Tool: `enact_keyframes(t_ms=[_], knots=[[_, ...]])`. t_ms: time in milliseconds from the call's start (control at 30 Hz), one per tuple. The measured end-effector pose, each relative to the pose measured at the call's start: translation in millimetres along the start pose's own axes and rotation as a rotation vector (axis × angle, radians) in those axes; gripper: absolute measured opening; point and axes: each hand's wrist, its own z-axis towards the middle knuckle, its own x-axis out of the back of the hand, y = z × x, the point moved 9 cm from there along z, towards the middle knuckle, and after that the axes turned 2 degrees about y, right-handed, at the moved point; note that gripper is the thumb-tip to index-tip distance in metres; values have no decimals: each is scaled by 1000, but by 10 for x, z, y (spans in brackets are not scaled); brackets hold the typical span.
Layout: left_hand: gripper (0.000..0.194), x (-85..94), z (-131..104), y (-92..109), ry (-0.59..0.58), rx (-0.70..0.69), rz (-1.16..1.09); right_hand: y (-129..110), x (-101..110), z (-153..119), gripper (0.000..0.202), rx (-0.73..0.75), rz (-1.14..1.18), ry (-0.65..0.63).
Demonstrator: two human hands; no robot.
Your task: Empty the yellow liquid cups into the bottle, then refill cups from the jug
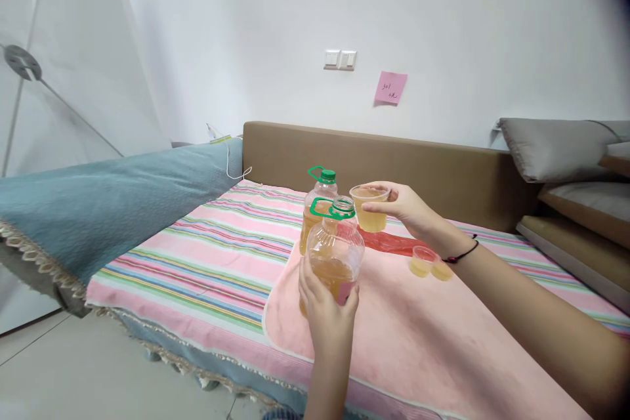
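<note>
Work in hand looks like holding a cup of pale yellow drink up beside an open front bottle. The right hand has its thumb and fingers pinched on the cup, up in the air over the back left part of the pink mat. The left hand has its fingers wrapped around the front bottle, thumb on the right side and the rest on the left. That bottle is by the mat's left edge; the hand hides much of its bottom, so I cannot tell if it sits flat. The cup's rim is right by the bottle's neck, but I cannot tell if they touch. I think the next move calls for a level cup and a firm hold on the bottle, since the drink could spill.

The cup is see-through, wide at the top and close to upright. The front bottle is round and clear, with gold drink inside, a green ring at its neck and no cap. 1 back bottle with a green cap stands behind it. 2 small cups of yellow drink sit near the mat's back edge.
</note>
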Motion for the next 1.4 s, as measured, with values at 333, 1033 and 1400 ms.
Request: enact_keyframes(t_ms=[333, 1033, 1400], knots=[[95, 13, -15, 11, -5, -8, 3, -20, 4, 26, 52, -29, -29, -2], [94, 16, -16, 37, -3, -17, 18, -122, -4, 108, 53, -3, -145, -122], [94, 33, -14, 48, 5, -19, 23, -214, -39, 136, 50, 27, -221, -184]])
